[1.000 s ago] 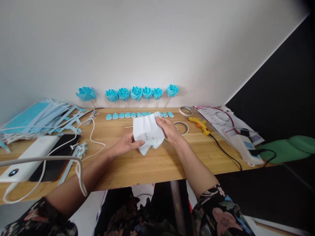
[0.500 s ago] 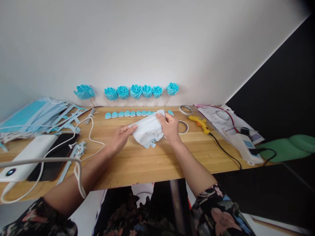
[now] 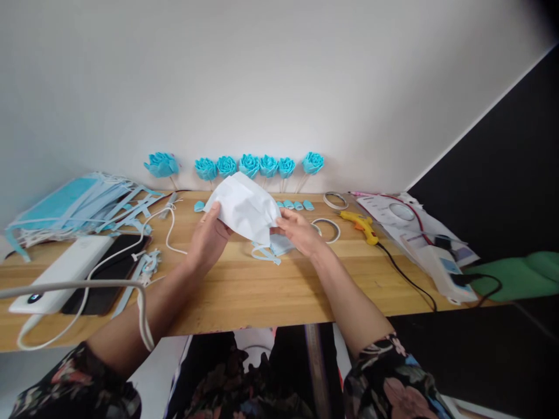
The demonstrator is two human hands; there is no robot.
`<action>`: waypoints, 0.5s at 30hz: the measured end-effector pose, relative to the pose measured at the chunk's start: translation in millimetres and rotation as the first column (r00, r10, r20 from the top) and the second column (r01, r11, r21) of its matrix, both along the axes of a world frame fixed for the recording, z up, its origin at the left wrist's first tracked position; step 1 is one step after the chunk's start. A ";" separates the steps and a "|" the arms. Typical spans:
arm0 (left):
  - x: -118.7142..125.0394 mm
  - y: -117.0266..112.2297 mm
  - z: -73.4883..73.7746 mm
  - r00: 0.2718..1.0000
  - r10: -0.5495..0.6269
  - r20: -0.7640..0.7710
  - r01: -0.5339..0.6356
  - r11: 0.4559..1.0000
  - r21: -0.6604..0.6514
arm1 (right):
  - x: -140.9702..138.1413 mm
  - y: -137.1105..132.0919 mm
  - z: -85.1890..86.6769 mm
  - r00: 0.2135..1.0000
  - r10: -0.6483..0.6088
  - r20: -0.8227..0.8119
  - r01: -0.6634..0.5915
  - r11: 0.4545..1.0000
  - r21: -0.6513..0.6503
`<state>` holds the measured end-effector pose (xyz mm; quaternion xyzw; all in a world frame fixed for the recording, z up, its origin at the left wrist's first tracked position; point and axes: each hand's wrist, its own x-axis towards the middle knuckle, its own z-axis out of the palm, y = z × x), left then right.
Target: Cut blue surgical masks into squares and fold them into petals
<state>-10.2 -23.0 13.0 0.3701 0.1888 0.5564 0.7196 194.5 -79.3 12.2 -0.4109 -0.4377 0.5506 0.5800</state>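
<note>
Between my two hands is a pale disposable face mask [image 3: 244, 203], its white side showing, lifted above the table. My left hand [image 3: 209, 240] grips its left edge, thumb on top. At the lower right corner my right hand [image 3: 301, 231] pinches the mask between thumb and fingers. Below it, a light blue piece [image 3: 282, 245] and a thin strip [image 3: 264, 253] show; whether they are joined to the mask I cannot tell. Behind, a row of small blue folded petals [image 3: 297, 205] is partly hidden by the mask.
Blue flowers on sticks [image 3: 226, 166] stand along the wall. On the left lie a stack of masks [image 3: 65, 201], a white power bank [image 3: 61, 273], a dark phone [image 3: 105, 273] and a cable [image 3: 170, 224]. Tape rolls [image 3: 335, 201], a yellow glue gun [image 3: 360, 226] and a power strip [image 3: 445, 273] are right.
The mask has been raised and spread open towards the back, now covering several petals. My left hand has turned upright, and my right hand has moved down to the lower right corner.
</note>
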 end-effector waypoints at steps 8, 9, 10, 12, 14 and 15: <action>-0.3 -4.5 -4.6 0.949 -0.255 -0.187 0.271 0.961 0.061 | 3.9 8.1 3.4 0.879 -0.443 -0.173 0.455 0.890 0.034; 0.0 -4.0 -5.1 0.941 -0.268 -0.205 0.285 0.957 0.057 | 4.7 7.5 4.0 0.882 -0.454 -0.129 0.464 0.884 0.060; 0.3 -3.3 -5.9 0.939 -0.264 -0.221 0.280 0.959 0.045 | 4.9 6.7 4.0 0.884 -0.463 -0.072 0.468 0.879 0.088; 1.2 -2.1 -8.6 0.943 -0.188 -0.276 0.198 0.980 0.010 | 4.0 4.9 2.2 0.879 -0.473 0.055 0.461 0.874 0.153; 1.9 -2.0 -11.6 0.928 -0.073 -0.364 0.079 0.997 0.002 | 2.0 3.0 -0.8 0.857 -0.481 0.187 0.438 0.869 0.228; 2.1 -2.6 -12.8 0.912 -0.019 -0.409 0.029 0.999 0.018 | 0.7 1.9 -2.1 0.832 -0.493 0.254 0.427 0.862 0.274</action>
